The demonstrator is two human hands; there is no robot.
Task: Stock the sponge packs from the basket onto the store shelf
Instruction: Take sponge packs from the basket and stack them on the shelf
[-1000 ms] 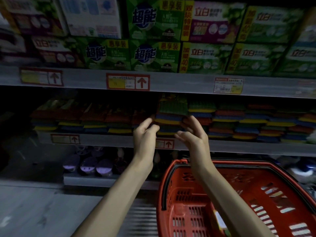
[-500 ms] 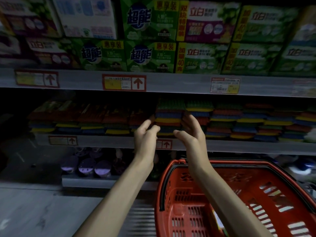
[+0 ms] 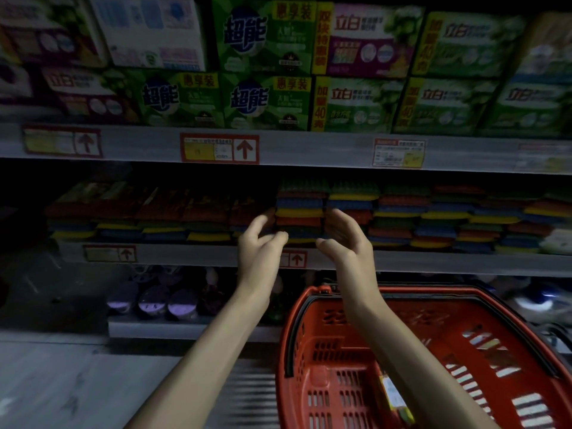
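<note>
Stacked sponge packs (image 3: 299, 209) in green, blue, yellow and red layers fill the middle shelf (image 3: 433, 261). My left hand (image 3: 259, 243) and my right hand (image 3: 346, 238) hover in front of one stack, palms facing each other, fingers relaxed and holding nothing. Neither hand touches the stack. A red plastic basket (image 3: 315, 351) stands below at the right; a pack (image 3: 396, 397) with a yellow label lies at its bottom, partly hidden by my right forearm.
Green and purple detergent boxes (image 3: 266, 97) line the upper shelf above red price tags (image 3: 219, 148). Round purple-lidded items (image 3: 182, 301) sit on the low shelf at the left. Grey floor (image 3: 62, 382) lies to the left of the basket.
Both hands have drawn slightly back and down from the sponge stack, which now sits level with its neighbours. The view has shifted a little.
</note>
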